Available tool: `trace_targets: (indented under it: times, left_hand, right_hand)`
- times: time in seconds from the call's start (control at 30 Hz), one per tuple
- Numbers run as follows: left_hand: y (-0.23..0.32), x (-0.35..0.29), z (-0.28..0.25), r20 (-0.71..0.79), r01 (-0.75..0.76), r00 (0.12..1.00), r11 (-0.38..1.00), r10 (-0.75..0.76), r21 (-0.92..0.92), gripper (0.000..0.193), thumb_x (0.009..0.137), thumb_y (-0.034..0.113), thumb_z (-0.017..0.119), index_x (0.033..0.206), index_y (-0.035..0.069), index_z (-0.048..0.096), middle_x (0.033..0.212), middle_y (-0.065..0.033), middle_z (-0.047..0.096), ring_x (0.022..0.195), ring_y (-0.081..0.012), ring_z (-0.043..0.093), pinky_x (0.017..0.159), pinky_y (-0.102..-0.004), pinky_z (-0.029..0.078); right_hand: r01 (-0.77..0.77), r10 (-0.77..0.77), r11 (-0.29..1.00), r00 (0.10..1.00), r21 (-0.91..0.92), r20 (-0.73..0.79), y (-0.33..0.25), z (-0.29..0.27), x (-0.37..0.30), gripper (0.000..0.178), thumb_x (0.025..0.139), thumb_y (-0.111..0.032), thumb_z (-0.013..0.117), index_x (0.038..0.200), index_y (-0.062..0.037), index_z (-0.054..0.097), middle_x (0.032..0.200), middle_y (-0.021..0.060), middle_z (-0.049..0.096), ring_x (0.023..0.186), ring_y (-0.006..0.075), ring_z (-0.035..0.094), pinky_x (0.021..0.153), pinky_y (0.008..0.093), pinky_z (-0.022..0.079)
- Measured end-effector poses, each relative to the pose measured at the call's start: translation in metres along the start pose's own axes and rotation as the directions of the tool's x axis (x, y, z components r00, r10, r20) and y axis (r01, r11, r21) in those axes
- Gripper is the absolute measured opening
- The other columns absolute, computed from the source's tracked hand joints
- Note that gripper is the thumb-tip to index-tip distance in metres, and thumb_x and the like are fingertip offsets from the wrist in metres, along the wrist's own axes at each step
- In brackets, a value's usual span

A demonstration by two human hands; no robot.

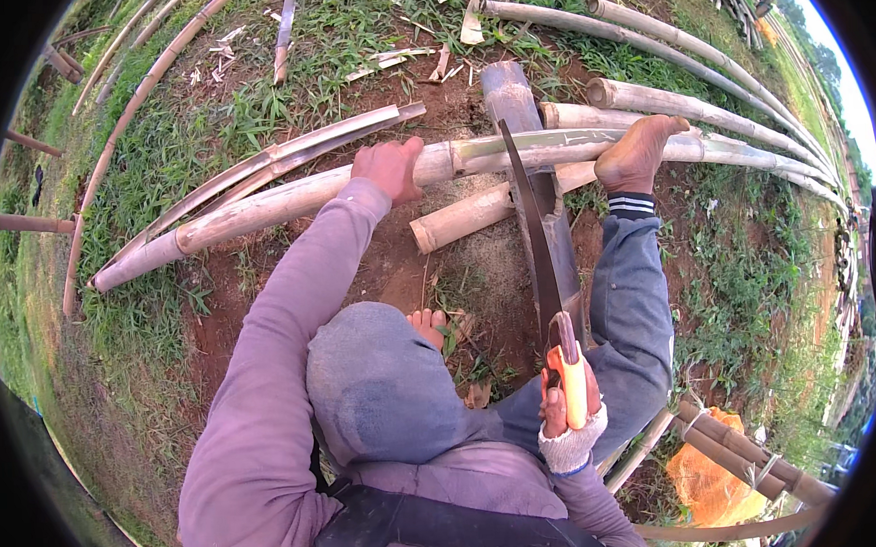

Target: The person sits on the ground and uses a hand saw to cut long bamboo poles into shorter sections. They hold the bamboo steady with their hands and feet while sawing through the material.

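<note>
A long bamboo pole (521, 152) lies crosswise in front of me over a thick bamboo support (509, 93). My left hand (389, 170) is wrapped over the pole from above, left of the support. My bare right foot (636, 156) presses on the pole at the right. In my right hand (570, 414), in a pale glove cuff, is the orange handle of a handsaw (535, 241). Its long curved dark blade points away from me, and its far part crosses the pole beside the support. Whether the teeth are in the bamboo I cannot tell.
Beneath the pole lies a short bamboo piece (463, 218). Split bamboo lengths (289, 153) rest at the left, and more poles (712, 110) stretch off at the right. An orange sack (713, 471) sits by tied bamboo (738, 446) at the lower right.
</note>
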State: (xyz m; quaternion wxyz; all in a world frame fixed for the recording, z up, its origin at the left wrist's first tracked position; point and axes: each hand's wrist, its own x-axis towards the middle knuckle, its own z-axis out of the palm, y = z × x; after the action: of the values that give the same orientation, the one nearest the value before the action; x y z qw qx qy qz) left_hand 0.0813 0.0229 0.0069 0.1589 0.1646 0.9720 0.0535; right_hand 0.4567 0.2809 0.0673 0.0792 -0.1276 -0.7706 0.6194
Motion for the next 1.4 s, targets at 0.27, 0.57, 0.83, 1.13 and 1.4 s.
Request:
trace_targets:
  times: [0.27, 0.57, 0.83, 1.13, 1.4]
  left_hand:
    - [0.017, 0.012, -0.009, 0.011, -0.018, 1.000, 1.000, 0.018, -0.010, 0.074, 0.077, 0.039, 0.092, 0.138, 0.016, 0.057, 0.126, -0.0157, 0.074, 0.122, -0.0391, 0.070, 0.105, -0.0499, 0.055]
    - [0.012, 0.012, 0.002, -0.024, -0.026, 0.999, 1.000, 0.026, -0.010, 0.072, 0.077, 0.040, 0.093, 0.136, 0.016, 0.058, 0.125, -0.0160, 0.074, 0.121, -0.0393, 0.070, 0.104, -0.0499, 0.055]
    - [0.024, 0.031, -0.019, -0.017, -0.093, 0.996, 0.996, 0.093, -0.004, 0.077, 0.076, 0.041, 0.093, 0.140, 0.017, 0.058, 0.129, -0.0159, 0.074, 0.123, -0.0376, 0.070, 0.103, -0.0503, 0.056]
    - [0.012, 0.013, 0.001, -0.038, -0.048, 0.998, 0.999, 0.047, -0.021, 0.071, 0.077, 0.038, 0.092, 0.135, 0.015, 0.059, 0.126, -0.0161, 0.074, 0.120, -0.0388, 0.071, 0.102, -0.0511, 0.055]
    - [0.003, 0.007, 0.004, -0.002, -0.045, 0.999, 0.998, 0.045, -0.037, 0.073, 0.077, 0.039, 0.092, 0.137, 0.016, 0.057, 0.126, -0.0163, 0.073, 0.121, -0.0391, 0.070, 0.104, -0.0512, 0.055]
  right_hand:
    - [0.151, -0.178, 0.971, 0.975, -0.188, -0.133, -0.030, 0.070, 0.192, 0.042, 0.103, -0.018, 0.074, 0.136, 0.0056, 0.065, 0.116, 0.0209, 0.077, 0.102, 0.0282, 0.076, 0.090, 0.0381, 0.058]
    - [0.125, -0.123, 0.992, 0.986, 0.016, -0.116, 0.011, 0.022, 0.066, 0.054, 0.107, -0.016, 0.068, 0.153, 0.0068, 0.051, 0.142, 0.0210, 0.069, 0.119, 0.0243, 0.071, 0.101, 0.0351, 0.057]
    - [0.233, -0.265, 0.947, 0.956, -0.223, -0.125, -0.015, 0.041, 0.135, 0.044, 0.106, -0.017, 0.071, 0.144, 0.0036, 0.060, 0.098, 0.0076, 0.069, 0.079, 0.0106, 0.063, 0.070, 0.0281, 0.052]
    - [0.263, -0.302, 0.931, 0.944, -0.252, -0.131, -0.006, 0.059, 0.153, 0.045, 0.108, -0.023, 0.069, 0.145, 0.0012, 0.060, 0.097, 0.0057, 0.074, 0.066, 0.0066, 0.060, 0.058, 0.0233, 0.049]
    - [0.068, -0.070, 0.996, 0.997, -0.057, -0.026, -0.007, 0.014, 0.041, 0.051, 0.107, -0.016, 0.067, 0.151, 0.0063, 0.052, 0.128, 0.0164, 0.069, 0.105, 0.0162, 0.067, 0.091, 0.0302, 0.054]
